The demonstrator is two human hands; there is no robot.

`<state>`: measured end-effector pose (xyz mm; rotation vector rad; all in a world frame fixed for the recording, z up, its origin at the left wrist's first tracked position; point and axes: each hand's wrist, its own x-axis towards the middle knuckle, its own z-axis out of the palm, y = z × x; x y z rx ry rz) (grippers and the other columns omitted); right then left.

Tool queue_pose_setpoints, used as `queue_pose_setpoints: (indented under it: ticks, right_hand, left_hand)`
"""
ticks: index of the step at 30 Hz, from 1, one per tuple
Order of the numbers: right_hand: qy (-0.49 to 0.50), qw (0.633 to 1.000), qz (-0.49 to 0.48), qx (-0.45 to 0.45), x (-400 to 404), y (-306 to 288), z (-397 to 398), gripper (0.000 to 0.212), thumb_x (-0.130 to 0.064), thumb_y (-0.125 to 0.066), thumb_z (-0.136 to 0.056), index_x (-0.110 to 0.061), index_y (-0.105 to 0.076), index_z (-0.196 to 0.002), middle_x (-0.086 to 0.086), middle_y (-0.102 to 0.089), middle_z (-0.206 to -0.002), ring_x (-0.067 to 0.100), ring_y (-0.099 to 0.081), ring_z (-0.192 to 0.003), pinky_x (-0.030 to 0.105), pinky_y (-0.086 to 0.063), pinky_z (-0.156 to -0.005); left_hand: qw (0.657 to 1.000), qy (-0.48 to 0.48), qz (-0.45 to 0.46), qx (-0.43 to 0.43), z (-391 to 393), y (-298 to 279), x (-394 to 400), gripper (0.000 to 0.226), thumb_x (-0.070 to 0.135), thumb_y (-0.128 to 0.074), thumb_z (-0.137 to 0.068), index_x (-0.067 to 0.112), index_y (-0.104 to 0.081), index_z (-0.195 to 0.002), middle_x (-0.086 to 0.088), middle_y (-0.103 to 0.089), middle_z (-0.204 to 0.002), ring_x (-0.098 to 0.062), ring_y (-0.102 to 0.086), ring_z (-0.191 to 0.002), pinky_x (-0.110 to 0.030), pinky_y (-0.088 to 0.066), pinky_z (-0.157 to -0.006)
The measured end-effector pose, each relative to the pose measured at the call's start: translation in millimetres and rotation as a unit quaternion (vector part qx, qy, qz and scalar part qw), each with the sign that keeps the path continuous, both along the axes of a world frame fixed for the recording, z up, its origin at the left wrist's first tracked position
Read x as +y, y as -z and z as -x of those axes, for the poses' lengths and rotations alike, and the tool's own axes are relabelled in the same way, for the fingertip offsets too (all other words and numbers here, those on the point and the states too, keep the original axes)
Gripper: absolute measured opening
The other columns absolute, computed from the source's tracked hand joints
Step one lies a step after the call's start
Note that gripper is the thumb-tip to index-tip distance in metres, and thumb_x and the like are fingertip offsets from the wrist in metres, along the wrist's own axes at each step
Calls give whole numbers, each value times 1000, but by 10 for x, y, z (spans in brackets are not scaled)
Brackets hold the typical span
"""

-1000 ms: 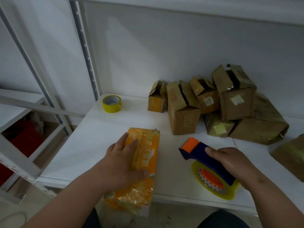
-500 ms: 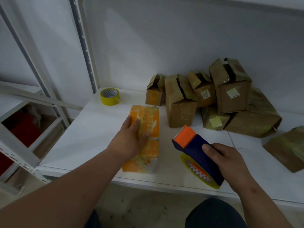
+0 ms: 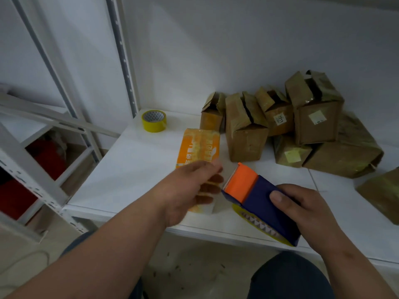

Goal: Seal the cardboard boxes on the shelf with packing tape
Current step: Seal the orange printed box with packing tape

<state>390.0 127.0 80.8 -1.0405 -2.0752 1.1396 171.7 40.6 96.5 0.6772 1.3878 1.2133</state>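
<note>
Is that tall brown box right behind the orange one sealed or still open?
Open. The tall brown box stands upright, a dark gap between its raised top flaps.

White shelf [image 3: 129, 169] bears cardboard boxes [image 3: 246, 134] (yellow tape roll [image 3: 154, 120] behind).

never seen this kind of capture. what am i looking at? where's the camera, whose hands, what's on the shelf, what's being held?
No machine here: a person works bare-handed, and one wide-angle camera on their head looks down at the hands. The right hand grips a blue and orange tape dispenser. The left hand hovers with loosely spread fingers over an orange box lying flat on the white shelf, holding nothing. At the back stand brown cardboard boxes, some with open flaps, and a spare yellow tape roll.
</note>
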Motion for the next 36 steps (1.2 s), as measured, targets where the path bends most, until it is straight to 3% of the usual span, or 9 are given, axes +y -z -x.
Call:
queue_pose_setpoints:
  ticks: [2, 5, 10, 14, 21, 24, 30, 33, 36]
  right_hand:
    - [-22, 999, 17, 21, -96, -26, 27, 28, -52, -56, -79, -29, -67, -67, -1, -61, -57, 3, -52, -48, 11, -36, -47]
    - [-48, 997, 38, 36, -214, -34, 42, 23, -41, -56, -80, -29, -66, -63, -3, -60, -56, 4, -52, -48, 11, -36, -48]
    - [-75, 994, 71, 46, -331, 11, 18, 46, -66, -60, -71, -21, -69, -70, 7, -62, -63, 17, -55, -55, 22, -39, -54]
    - [-82, 992, 85, 36, -412, 34, 31, 42, -62, -58, -70, -22, -69, -71, 5, -63, -64, 15, -56, -56, 22, -39, -55]
    - [-93, 991, 94, 25, -499, 38, 46, 42, -64, -58, -69, -24, -70, -70, 4, -62, -62, 11, -56, -54, 18, -39, -54]
    - [-86, 993, 81, 8, -490, 56, 34, 61, -78, -59, -62, -20, -70, -76, 11, -66, -70, 18, -59, -59, 23, -41, -56]
    - [-86, 994, 48, -43, -450, 27, 26, 55, -69, -55, -68, -15, -68, -73, 7, -64, -66, 16, -58, -58, 18, -39, -54]
    - [-98, 992, 35, -76, -427, 18, 52, 48, -63, -55, -72, -18, -71, -79, 2, -68, -71, 12, -62, -60, 15, -42, -54]
    - [-102, 990, 36, -85, -390, 1, 66, 50, -66, -54, -70, -21, -71, -83, 1, -71, -76, 12, -66, -64, 17, -46, -56]
  left_hand:
    - [995, 41, -4, -93, -39, 41, -103, 52, 46, -65, -76, 11, -65, -115, -7, -66, -96, -19, -62, -83, -33, -49, -76]
    - [982, 62, -12, -177, -84, 97, -232, 35, 39, -69, -74, 18, -70, -103, -7, -65, -95, -18, -61, -81, -30, -48, -71]
    - [960, 72, -22, -269, -124, 203, -423, 19, 36, -73, -74, 26, -76, -90, -4, -69, -96, -16, -65, -80, -29, -52, -68]
    - [956, 62, -19, -285, -116, 272, -527, 17, 33, -73, -79, 23, -75, -93, -7, -67, -101, -19, -62, -86, -30, -51, -70]
    - [973, 40, 4, -229, -104, 308, -592, 15, 23, -61, -80, 15, -69, -89, -9, -67, -86, -19, -64, -77, -32, -49, -71]
    - [978, 20, 22, -206, -82, 315, -586, 16, 21, -54, -93, 11, -66, -94, -10, -66, -84, -20, -65, -75, -37, -50, -74]
    - [984, 19, 48, -170, -15, 271, -593, 47, 55, -49, -89, 15, -69, -73, -6, -66, -76, -19, -64, -74, -41, -50, -78]
    - [995, 29, 58, -73, 12, 297, -585, 28, 40, -70, -75, 14, -67, -85, -8, -65, -83, -20, -61, -79, -34, -55, -72]
    - [998, 14, 60, -9, 67, 345, -550, 12, 9, -61, -92, 10, -67, -82, -11, -63, -81, -20, -59, -77, -31, -55, -67]
